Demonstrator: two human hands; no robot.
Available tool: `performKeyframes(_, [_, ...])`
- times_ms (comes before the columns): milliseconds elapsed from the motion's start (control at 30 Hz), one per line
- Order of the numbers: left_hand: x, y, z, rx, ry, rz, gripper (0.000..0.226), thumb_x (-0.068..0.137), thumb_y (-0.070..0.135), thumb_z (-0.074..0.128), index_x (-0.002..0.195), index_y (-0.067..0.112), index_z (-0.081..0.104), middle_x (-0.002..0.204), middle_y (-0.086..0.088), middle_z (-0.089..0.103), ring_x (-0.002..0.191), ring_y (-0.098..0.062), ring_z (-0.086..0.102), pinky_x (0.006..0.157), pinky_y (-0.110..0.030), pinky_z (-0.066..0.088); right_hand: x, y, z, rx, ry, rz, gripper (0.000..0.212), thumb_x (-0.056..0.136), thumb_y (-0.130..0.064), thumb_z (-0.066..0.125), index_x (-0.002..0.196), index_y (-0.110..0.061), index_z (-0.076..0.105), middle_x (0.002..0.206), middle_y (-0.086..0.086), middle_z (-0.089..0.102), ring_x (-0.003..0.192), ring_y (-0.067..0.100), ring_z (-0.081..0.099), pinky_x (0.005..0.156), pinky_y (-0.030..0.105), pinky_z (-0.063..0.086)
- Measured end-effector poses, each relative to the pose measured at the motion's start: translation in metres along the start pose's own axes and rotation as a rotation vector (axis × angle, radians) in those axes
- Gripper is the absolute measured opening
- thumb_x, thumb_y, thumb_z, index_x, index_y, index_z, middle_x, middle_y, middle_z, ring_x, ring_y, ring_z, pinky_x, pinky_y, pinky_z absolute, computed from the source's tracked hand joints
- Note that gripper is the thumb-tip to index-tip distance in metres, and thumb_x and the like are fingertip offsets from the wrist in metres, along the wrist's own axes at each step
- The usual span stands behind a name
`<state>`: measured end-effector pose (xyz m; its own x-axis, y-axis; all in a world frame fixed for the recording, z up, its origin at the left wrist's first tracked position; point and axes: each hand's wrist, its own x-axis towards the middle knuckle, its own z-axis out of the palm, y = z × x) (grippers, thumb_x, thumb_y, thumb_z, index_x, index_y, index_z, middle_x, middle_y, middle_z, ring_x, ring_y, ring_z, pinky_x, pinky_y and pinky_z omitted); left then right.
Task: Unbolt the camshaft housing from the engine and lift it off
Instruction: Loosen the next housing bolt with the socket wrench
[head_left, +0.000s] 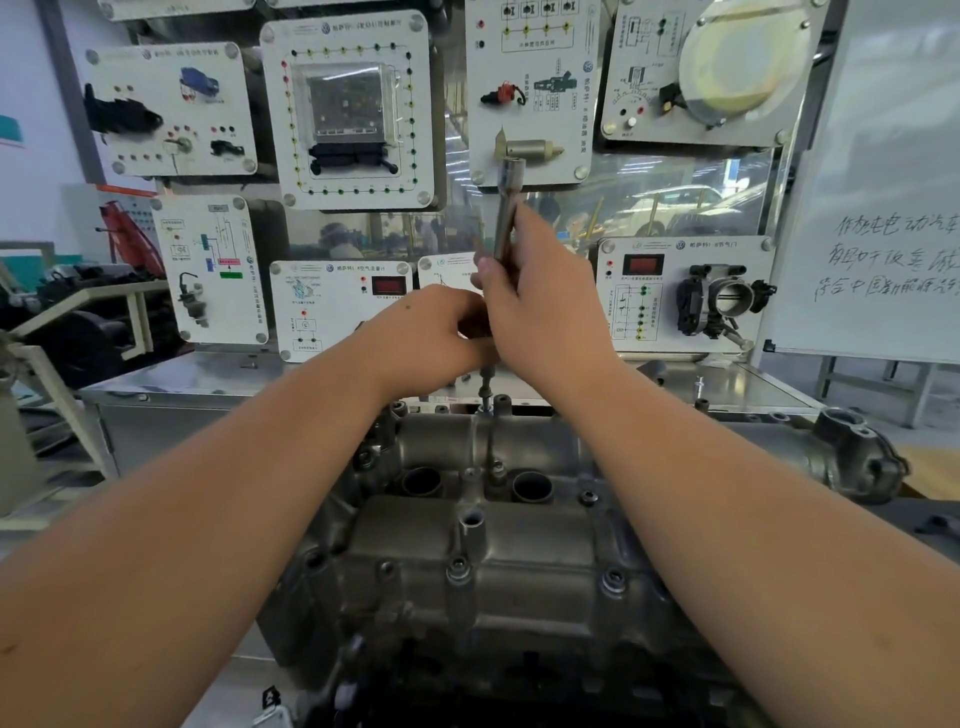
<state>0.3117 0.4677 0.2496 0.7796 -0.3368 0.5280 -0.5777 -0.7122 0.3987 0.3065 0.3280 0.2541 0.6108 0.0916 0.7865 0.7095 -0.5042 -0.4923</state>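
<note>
Grey cast housing (467, 545), two round wells at 12 o'clock; left hand (431, 338) and right hand (540, 306) both clenched around one wrench (506, 208).

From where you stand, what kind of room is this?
Probably an automotive training workshop: a bare engine on the bench, white teaching panels mounting car parts such as a throttle body, and a handwritten whiteboard.
</note>
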Motion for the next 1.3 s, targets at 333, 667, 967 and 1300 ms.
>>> performKeyframes(333, [0.003, -0.0023, -0.0003, 0.027, 0.025, -0.028, 0.016, 0.085, 0.03, 0.072, 0.07, 0.03, 0.064, 0.064, 0.018, 0.067, 0.055, -0.003, 0.061, 0.046, -0.012, 0.042, -0.0009, 0.0009, 0.0004, -0.027, 0.039, -0.026, 0.051, 0.101, -0.024, 0.058, 0.15, -0.02, 0.044, 0.126, 0.003, 0.068, 0.105, 0.02, 0.065, 0.084, 0.023, 0.044])
performKeyframes(667, [0.0025, -0.0016, -0.0001, 0.038, 0.011, -0.031, 0.03, 0.088, 0.023, 0.07, 0.061, 0.032, 0.061, 0.056, 0.022, 0.063, 0.05, 0.006, 0.056, 0.049, -0.006, 0.038, 0.0005, 0.0016, 0.0014, -0.016, 0.001, -0.038, 0.044, 0.1, -0.019, 0.053, 0.143, -0.016, 0.046, 0.093, 0.001, 0.071, 0.078, 0.018, 0.065, 0.076, 0.038, 0.055])
performKeyframes(967, [-0.0001, 0.0004, -0.0012, -0.004, -0.011, -0.002, 0.039, 0.09, 0.025, 0.067, 0.065, 0.055, 0.065, 0.067, 0.022, 0.068, 0.058, -0.001, 0.063, 0.05, -0.01, 0.044, 0.0016, 0.002, -0.0012, -0.005, -0.03, -0.017, 0.052, 0.103, -0.019, 0.051, 0.152, -0.018, 0.034, 0.086, 0.005, 0.069, 0.08, 0.021, 0.067, 0.075, 0.039, 0.056])
performKeyframes(1300, [0.0019, -0.0024, 0.0, 0.013, 0.005, -0.024, 0.012, 0.087, 0.03, 0.069, 0.076, 0.032, 0.066, 0.076, 0.012, 0.071, 0.065, -0.011, 0.065, 0.054, -0.016, 0.047, 0.0041, 0.004, -0.0005, -0.017, 0.002, -0.026, 0.04, 0.101, -0.021, 0.056, 0.139, -0.012, 0.047, 0.083, -0.001, 0.066, 0.074, 0.014, 0.063, 0.062, 0.02, 0.046])
